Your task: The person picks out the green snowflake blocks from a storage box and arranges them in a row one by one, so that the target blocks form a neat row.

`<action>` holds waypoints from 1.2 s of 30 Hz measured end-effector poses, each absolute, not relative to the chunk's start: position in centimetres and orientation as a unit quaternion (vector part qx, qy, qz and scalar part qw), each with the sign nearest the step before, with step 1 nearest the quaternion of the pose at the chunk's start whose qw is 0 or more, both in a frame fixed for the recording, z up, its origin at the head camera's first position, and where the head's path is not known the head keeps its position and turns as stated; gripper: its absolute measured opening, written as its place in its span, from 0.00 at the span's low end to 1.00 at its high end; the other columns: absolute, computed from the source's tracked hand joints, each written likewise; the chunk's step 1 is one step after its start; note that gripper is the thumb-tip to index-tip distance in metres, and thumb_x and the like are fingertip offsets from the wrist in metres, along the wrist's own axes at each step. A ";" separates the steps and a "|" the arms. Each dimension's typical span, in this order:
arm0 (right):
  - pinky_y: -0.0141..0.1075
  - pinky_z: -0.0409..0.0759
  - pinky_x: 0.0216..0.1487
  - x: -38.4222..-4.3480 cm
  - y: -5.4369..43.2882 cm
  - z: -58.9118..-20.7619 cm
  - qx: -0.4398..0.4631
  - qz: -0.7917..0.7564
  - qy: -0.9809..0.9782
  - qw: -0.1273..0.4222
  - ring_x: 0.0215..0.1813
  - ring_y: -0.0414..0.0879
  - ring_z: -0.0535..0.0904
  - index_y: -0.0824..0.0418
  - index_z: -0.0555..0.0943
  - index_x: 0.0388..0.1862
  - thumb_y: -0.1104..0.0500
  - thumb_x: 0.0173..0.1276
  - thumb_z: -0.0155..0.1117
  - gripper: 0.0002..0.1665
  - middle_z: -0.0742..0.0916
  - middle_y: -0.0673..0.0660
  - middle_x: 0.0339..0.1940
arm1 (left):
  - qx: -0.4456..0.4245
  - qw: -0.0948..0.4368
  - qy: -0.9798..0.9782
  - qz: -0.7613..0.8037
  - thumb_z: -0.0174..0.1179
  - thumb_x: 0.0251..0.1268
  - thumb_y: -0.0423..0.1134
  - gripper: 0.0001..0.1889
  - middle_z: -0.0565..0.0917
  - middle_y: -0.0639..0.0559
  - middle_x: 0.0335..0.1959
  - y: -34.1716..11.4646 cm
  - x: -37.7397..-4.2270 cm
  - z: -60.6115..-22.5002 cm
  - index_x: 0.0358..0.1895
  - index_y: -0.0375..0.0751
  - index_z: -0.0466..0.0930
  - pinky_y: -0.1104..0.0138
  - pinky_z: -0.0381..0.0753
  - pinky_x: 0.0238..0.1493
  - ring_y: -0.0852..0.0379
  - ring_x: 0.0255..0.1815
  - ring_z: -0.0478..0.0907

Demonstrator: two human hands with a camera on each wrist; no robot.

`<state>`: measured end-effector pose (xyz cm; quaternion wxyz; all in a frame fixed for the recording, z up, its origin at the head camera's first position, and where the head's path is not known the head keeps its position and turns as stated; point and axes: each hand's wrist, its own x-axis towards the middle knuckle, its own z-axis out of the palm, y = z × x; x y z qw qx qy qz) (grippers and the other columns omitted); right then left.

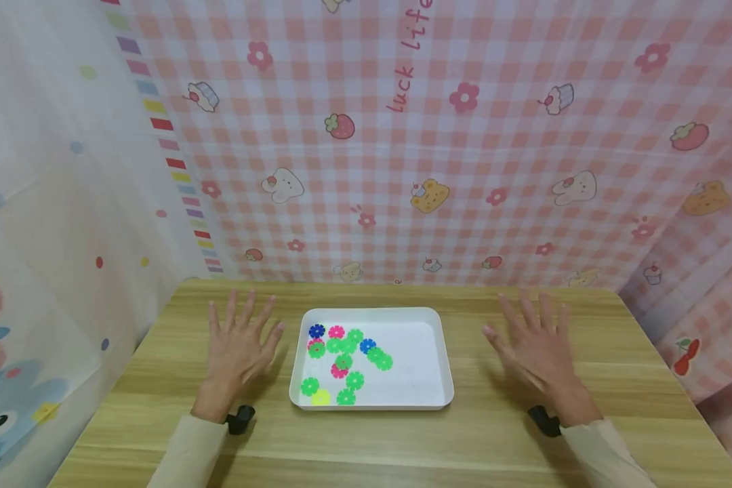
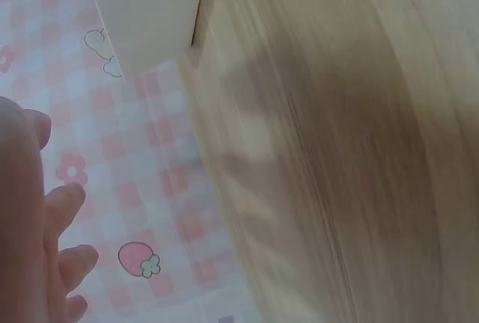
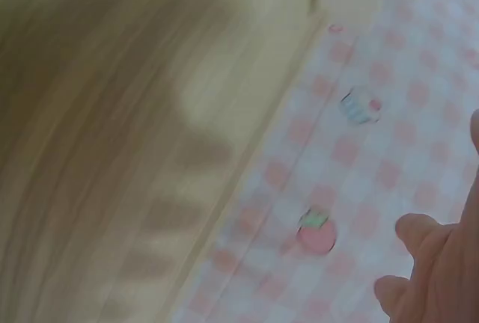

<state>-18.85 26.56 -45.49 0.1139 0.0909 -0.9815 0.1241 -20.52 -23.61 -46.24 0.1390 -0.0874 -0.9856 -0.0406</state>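
Note:
A white rectangular tray point(image 1: 411, 379) sits on the wooden table between both hands. Several flat, notched plastic discs lie in it, mostly in its left half: green discs point(image 1: 355, 381), pink ones point(image 1: 336, 332), blue ones point(image 1: 316, 331) and a yellow one point(image 1: 320, 397). To the tray's left, my left hand point(image 1: 236, 349) is spread with fingers straight and holds nothing. On the other side my right hand point(image 1: 538, 352) is spread likewise, apart from the tray. Both wrist views show fingertips point(image 2: 69, 203) over bare surroundings, with a white tray corner point(image 2: 153, 16) in the left one.
The wooden table point(image 1: 378, 447) ends at the back against a pink checked curtain point(image 1: 372, 169) with printed strawberries and bears. A white patterned cloth point(image 1: 49, 203) hangs on the left. Each wrist carries a black strapped device point(image 1: 240, 420).

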 end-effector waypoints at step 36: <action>0.40 0.80 0.44 -19.8 13.0 -45.7 0.091 0.461 -0.874 -0.123 0.48 0.48 0.81 0.59 0.76 0.66 0.46 0.74 0.60 0.28 0.84 0.56 0.54 | -0.071 -0.066 -0.881 -0.463 0.42 0.80 0.55 0.38 0.46 0.45 0.82 -19.3 -21.5 -50.0 0.81 0.44 0.38 0.49 0.42 0.79 0.46 0.82 0.41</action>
